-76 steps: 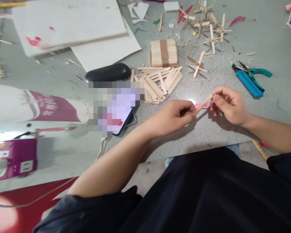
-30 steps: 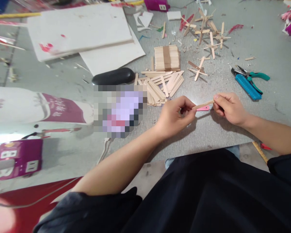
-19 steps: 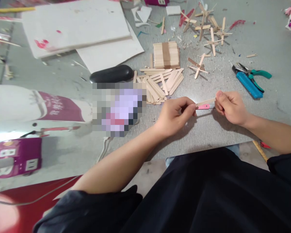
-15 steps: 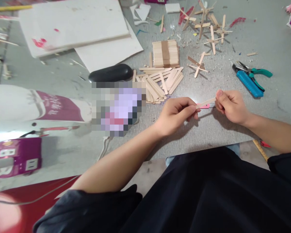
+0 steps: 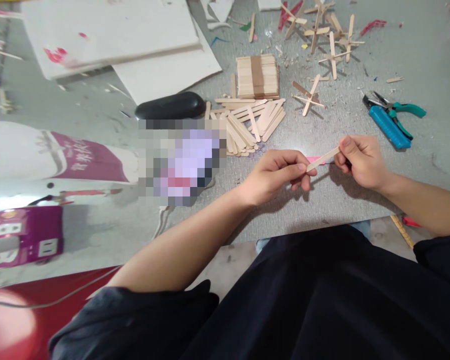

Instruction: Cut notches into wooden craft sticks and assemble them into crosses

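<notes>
Between my two hands runs a flat wooden craft stick, tilted up toward the right. My left hand pinches its lower left end between thumb and fingers. The thumb and curled fingers of my right hand grip its upper right end. Just behind the stick, a pink-handled tool lies on the table, partly covered by the hands. Farther back lie a loose heap of craft sticks and a banded bundle of sticks. A crossed-stick piece stands behind my hands.
Pliers with green handles lie by a blue cutter at right. Several more crossed-stick pieces stand at the back. On the left are a black case, white boards, a labelled bottle and a purple power strip.
My right hand has moved slightly right, and more of the craft stick shows between the hands, tilted more steeply. The whole view has shifted a little.
</notes>
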`<state>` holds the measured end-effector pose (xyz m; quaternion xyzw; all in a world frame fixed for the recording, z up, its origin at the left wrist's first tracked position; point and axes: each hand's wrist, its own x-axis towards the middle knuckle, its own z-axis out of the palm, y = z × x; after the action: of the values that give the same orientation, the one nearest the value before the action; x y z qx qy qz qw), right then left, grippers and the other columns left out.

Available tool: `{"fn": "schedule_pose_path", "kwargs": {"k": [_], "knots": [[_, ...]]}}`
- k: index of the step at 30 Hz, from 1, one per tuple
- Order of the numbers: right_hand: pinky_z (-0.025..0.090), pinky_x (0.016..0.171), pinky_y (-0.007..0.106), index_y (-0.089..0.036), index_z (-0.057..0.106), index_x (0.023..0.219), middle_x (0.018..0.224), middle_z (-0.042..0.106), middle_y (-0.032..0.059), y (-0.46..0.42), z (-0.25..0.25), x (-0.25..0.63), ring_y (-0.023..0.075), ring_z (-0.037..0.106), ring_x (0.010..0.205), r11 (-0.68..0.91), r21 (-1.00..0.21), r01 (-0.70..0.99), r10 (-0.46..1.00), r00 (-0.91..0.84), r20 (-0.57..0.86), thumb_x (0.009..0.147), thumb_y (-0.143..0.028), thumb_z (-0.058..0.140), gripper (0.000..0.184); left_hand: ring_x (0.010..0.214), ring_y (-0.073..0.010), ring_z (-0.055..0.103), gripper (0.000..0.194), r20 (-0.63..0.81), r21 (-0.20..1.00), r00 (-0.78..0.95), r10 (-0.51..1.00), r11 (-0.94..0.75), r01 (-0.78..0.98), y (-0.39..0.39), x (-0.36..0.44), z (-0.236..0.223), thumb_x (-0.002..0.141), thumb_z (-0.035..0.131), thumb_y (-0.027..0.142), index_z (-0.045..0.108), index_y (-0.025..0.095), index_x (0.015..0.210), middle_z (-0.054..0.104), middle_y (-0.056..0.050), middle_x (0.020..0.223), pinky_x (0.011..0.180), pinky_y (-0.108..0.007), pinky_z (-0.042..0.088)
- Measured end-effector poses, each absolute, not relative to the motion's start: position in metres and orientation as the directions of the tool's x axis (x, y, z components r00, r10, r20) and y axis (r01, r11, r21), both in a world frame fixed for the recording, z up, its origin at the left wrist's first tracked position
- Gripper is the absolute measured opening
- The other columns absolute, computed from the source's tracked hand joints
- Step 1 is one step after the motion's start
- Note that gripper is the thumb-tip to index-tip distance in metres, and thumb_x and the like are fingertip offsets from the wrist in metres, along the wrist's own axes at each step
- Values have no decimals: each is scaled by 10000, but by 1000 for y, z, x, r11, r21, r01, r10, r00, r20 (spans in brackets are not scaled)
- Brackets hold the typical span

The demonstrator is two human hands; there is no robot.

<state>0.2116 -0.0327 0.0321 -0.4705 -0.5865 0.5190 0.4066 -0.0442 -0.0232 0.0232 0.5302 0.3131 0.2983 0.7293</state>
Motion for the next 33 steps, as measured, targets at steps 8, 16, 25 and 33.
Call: {"fn": "schedule_pose_path", "kwargs": {"k": [8,16,25,33], "knots": [[336,524,349,-274,584,655,558,530,-30,-31,31,210,126,450,505,41,-997,72,987,-156,29,1004,-956,807,797,614,-147,653,525,-82,990,585,807,136,-48,-21,-45,19,1034,905,714,829,201,956,828,-63,756,576,-303,551],[399,511,351,-313,590,870,665,607,-48,-23,29,212,134,493,516,93,-993,74,996,-6,92,920,-857,952,655,643,-140,657,332,-26,997,504,863,-17,80,-15,-47,10,1124,762,503,808,211,971,830,-52,781,625,-305,554],[569,588,356,-299,651,899,699,716,-12,-14,18,221,173,664,607,10,-991,134,999,-31,6,897,-567,995,436,1363,-496,740,354,81,349,61,995,-85,933,26,-73,7,1128,625,426,825,171,1268,809,-265,1389,1226,-669,538],[529,544,305,-273,655,874,663,676,-39,-10,5,216,151,637,566,-17,-985,173,999,-24,-21,804,-560,1001,455,1444,-509,665,398,10,264,111,994,-110,958,26,-64,13,1153,565,425,817,167,1321,758,-272,1505,1249,-659,490]]}}
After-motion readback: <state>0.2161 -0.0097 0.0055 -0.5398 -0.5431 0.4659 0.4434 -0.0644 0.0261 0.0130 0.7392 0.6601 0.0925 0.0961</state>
